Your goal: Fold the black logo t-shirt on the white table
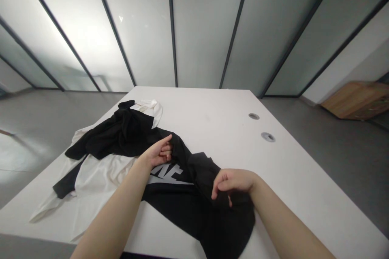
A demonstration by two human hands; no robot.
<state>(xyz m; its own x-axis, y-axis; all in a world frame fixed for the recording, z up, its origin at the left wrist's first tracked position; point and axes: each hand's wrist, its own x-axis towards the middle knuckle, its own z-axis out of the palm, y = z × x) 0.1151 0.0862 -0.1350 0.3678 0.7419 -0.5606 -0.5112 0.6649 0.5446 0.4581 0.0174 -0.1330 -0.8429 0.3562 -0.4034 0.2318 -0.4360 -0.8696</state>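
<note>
A black garment (182, 206) with a large grey print on its front is spread over the near middle of the white table. My left hand (159, 154) is closed at the garment's upper edge, its fingers curled into the dark cloth beside the print. Farther right, my right hand (234, 181) has bent fingers on a bunched fold of the same garment. Part of the cloth covers some of its fingers, and one fingertip shows below. The garment's lower end reaches toward the table's near edge.
On the left of the table (206, 117) lie a rumpled black piece of clothing (124, 129) and white clothing (100, 178) beneath it. Two round cable grommets (268, 137) sit at the right. Frosted glass panels (203, 28) stand behind; a wooden cabinet (355, 99) is far right.
</note>
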